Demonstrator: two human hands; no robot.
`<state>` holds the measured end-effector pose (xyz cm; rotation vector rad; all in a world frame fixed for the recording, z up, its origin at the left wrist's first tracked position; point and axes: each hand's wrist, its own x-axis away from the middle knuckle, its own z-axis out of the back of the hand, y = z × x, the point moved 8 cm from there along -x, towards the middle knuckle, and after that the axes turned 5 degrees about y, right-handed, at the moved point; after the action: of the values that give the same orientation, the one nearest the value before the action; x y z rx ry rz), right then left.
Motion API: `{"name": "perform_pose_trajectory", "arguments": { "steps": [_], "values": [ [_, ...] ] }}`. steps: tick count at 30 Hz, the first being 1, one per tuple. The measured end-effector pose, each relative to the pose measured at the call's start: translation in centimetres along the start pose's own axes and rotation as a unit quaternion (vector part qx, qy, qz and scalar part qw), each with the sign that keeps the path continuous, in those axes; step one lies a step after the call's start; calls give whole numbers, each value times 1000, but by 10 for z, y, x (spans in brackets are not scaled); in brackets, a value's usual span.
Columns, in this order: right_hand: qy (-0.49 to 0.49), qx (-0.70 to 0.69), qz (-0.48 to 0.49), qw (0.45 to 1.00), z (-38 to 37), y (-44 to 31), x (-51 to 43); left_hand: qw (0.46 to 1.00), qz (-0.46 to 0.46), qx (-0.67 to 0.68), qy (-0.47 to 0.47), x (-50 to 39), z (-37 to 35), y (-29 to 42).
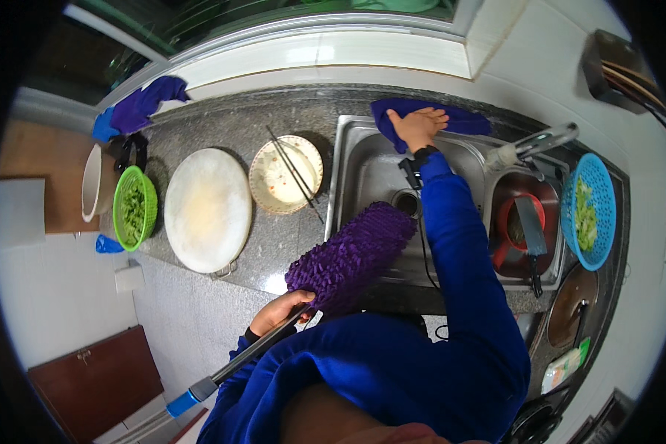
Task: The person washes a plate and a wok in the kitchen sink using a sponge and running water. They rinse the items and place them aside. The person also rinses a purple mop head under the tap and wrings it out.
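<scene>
My left hand (280,314) is closed around the metal pole (238,361) of a mop, just below its shaggy purple chenille head (355,250). That head reaches over the front rim of the stainless steel double sink (361,161), into the larger basin. My right hand (420,126) lies flat, palm down, on a purple cloth (466,119) spread along the sink's back edge. Its thumb stands apart from the fingers. A corner of the cloth hangs into the basin. Below my right wrist, the drain (406,204) is partly covered by the mop head.
A cleaver (530,225) lies across the small basin, above a red strainer (510,222). The faucet (538,144) rises behind. A blue colander (608,211) of greens stands right. Leftward are chopsticks on a bowl (277,191), a round cutting board (208,211) and a green basket (151,213).
</scene>
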<state>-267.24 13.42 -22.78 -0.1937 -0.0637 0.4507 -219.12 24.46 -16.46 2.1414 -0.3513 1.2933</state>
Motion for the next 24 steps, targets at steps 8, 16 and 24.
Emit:
{"name": "perform_pose_trajectory", "arguments": {
  "steps": [8, 16, 24],
  "values": [
    [126, 2, 268, 955, -15, -135, 33, 999, -8, 26, -22, 17, -1, -5],
    [106, -21, 250, 962, 18, 4, -5, 1000, -21, 16, 0, 53, -3, -17],
    [131, -48, 257, 956, 39, 102, -36, 991, -90, 38, 96, 91, -13, -59]
  ]
}}
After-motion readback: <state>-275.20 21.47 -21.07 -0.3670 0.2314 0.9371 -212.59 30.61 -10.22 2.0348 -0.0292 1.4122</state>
